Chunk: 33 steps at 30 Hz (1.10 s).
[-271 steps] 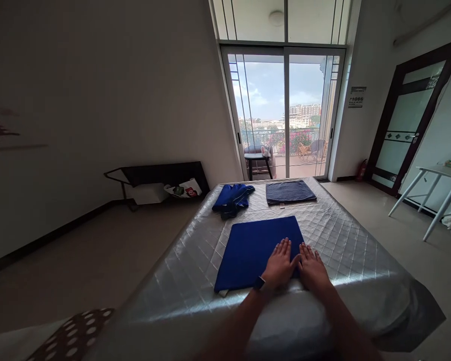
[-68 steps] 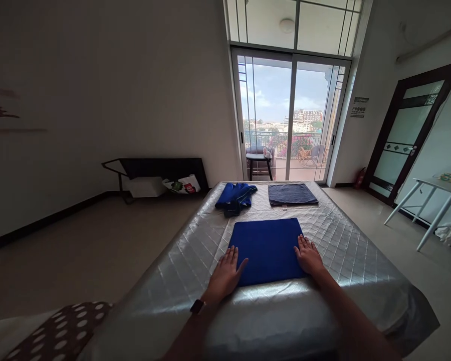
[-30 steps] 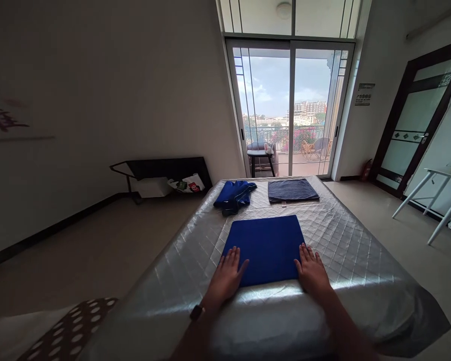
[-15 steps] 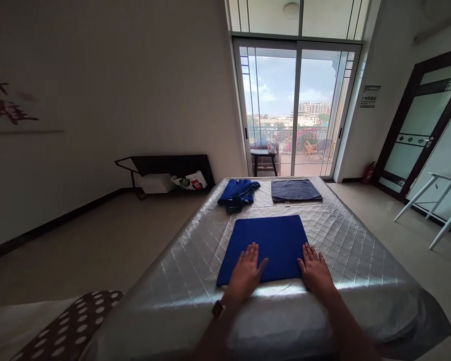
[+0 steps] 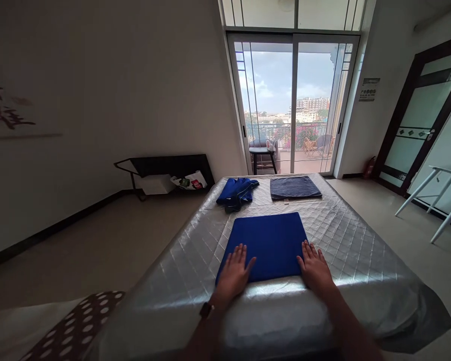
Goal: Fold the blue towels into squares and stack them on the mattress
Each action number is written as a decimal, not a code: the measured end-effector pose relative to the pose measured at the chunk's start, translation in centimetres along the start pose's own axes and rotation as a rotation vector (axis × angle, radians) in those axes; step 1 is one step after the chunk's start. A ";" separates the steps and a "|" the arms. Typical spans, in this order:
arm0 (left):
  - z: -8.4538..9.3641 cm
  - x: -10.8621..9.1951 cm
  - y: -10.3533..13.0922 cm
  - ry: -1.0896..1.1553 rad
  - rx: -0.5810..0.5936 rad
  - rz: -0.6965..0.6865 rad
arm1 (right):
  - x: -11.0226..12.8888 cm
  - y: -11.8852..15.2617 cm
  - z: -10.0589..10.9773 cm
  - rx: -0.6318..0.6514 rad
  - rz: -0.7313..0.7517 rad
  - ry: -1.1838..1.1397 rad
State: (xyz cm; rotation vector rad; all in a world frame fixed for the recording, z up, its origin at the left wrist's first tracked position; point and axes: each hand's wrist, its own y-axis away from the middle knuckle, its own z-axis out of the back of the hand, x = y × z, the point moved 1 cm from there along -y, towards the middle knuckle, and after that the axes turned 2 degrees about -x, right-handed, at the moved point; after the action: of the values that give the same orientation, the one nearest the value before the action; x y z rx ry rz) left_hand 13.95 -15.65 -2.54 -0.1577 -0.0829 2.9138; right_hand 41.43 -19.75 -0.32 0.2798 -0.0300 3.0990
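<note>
A flat blue rectangle of folded cloth lies on the bed near me. My left hand rests flat on its near left corner, fingers stretched forward and thumb spread. At the right edge, my right hand lies with straight fingers, partly on the cloth and partly beside it. Neither hand grips anything. Beyond the cloth, a loosely bunched blue garment with dark trim sits at the far left of the bed. A dark grey-blue folded cloth lies flat at the far right.
The bed has a shiny silver quilted cover. Brown polka-dot fabric is at lower left. A low black rack holding a white box stands by the wall. Sliding glass doors are ahead, a white table at right.
My left hand has slid left across the blue cloth toward its left edge. My right hand stays at the right edge. The camera view has shifted slightly.
</note>
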 end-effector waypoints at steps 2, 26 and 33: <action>-0.4 3.3 1.0 -0.036 -0.043 0.026 | -0.1 -0.1 -0.2 -0.005 0.001 -0.001; 3.2 -10.3 -5.0 0.166 -0.003 -0.275 | -0.1 -3.5 0.6 0.018 -0.002 0.001; 0.5 -9.0 -7.3 0.117 0.001 -0.243 | -0.1 -3.6 0.4 0.000 0.002 -0.016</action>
State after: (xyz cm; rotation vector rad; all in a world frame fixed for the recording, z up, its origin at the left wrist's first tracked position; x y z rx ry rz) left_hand 24.23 -10.63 -0.64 -0.2962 -0.0758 2.6561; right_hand 41.75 -16.17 0.14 0.3042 -0.0304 3.0988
